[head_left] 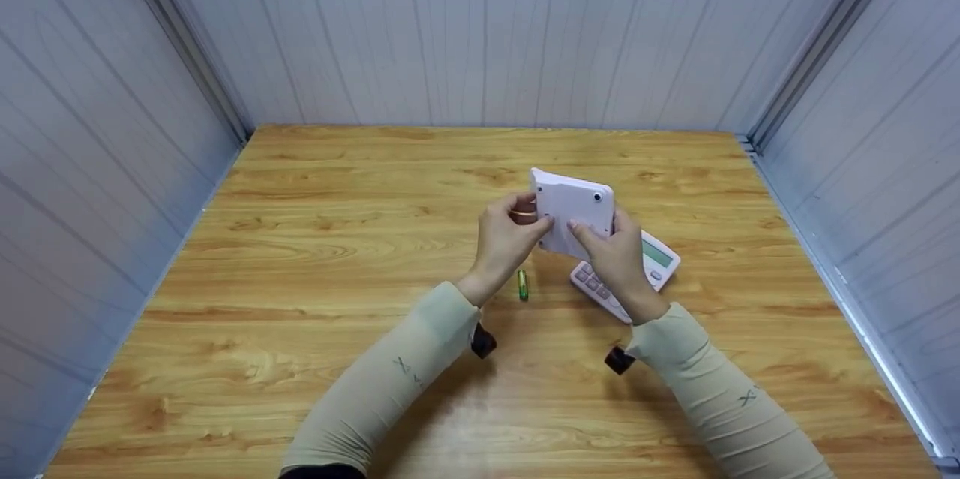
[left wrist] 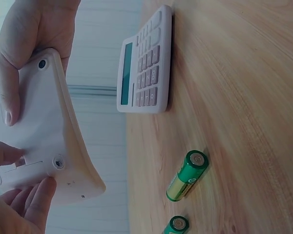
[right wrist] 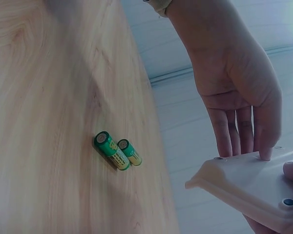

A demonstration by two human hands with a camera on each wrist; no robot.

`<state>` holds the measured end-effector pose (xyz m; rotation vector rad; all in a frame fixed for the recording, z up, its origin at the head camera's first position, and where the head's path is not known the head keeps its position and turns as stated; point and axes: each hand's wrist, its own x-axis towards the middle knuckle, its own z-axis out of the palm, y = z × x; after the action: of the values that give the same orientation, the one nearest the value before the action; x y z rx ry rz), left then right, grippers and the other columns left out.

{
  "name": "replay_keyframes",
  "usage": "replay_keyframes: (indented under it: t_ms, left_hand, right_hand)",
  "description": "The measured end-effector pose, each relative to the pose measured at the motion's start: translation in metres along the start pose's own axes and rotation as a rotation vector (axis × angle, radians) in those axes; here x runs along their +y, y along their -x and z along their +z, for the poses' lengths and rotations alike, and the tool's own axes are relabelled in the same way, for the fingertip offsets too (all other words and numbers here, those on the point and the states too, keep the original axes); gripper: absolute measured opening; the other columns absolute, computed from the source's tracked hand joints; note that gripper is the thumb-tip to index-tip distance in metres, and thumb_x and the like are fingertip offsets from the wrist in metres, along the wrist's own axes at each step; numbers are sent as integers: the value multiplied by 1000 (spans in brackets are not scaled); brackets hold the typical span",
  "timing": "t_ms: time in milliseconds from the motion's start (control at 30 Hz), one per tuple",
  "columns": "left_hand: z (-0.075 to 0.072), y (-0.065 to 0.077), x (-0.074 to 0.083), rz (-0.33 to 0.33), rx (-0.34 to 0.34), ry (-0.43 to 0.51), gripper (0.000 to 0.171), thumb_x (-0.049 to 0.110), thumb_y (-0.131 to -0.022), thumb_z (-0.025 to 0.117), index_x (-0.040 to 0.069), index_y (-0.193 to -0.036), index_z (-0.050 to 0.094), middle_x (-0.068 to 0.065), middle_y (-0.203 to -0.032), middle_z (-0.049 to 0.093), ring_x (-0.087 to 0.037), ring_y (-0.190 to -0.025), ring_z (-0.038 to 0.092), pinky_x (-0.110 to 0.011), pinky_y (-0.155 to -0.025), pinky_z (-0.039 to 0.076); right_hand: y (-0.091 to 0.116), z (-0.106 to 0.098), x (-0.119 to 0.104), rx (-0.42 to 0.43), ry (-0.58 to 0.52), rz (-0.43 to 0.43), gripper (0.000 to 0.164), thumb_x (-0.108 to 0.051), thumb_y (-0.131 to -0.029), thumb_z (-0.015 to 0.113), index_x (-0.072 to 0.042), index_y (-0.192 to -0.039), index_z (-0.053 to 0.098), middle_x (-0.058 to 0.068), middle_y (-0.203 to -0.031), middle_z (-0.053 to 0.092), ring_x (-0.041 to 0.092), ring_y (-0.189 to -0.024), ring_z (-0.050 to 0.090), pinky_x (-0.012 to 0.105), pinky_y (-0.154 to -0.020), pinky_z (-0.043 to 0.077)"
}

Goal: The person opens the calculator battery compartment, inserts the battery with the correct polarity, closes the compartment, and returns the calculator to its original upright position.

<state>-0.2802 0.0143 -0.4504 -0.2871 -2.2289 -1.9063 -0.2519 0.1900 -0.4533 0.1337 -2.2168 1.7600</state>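
Note:
Both hands hold a pale pink calculator (head_left: 562, 197) above the table, its back with screws and round feet turned toward the head camera. My right hand (head_left: 619, 254) grips one side, thumb lying across the back. At the other end my left hand (head_left: 506, 239) pinches the edge, its thumb at the outlined battery cover (left wrist: 29, 166) and fingers behind. Below, a second calculator (left wrist: 146, 68) lies keys up on the table, partly hidden by the right hand in the head view. Two green batteries (left wrist: 187, 175) (right wrist: 130, 152) lie close together on the wood.
The wood-grain table (head_left: 337, 239) is bounded by pale panelled walls (head_left: 450, 28) at the back and both sides. Small black wrist devices (head_left: 484, 341) hang under both forearms, low over the tabletop.

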Motion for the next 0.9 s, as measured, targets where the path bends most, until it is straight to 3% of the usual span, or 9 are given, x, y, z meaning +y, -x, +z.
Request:
replay_keyframes:
  t_ms: [333,633,900]
  left_hand:
    - [3,-1,-3,24,4,-15,39,-1,-89,77,-7,-127,74,-18,-108,81,-20,-93,78,-27,-79,67]
    - [-1,0,-7,87,-6,-15,41,-2,-88,74,-1,-128,76,-17,-108,82,-21,-91,78,-27,-78,67]
    - [-3,4,-7,119,-30,-99,33,5,-93,75,3,-126,75,-15,-113,80,-24,-95,77,-27,-76,66]
  right_hand:
    - [-1,2,0,34,-4,-13,38,2,-96,76,7,-132,67,29,-121,76,36,-108,76,25,-82,65]
    - [-3,-2,2,28,-9,43,37,0,-98,74,6,-134,67,29,-124,75,34,-110,77,26,-85,66]
    - [-4,-3,4,45,-27,42,35,1,-96,75,6,-130,69,29,-120,76,24,-100,79,25,-81,66]
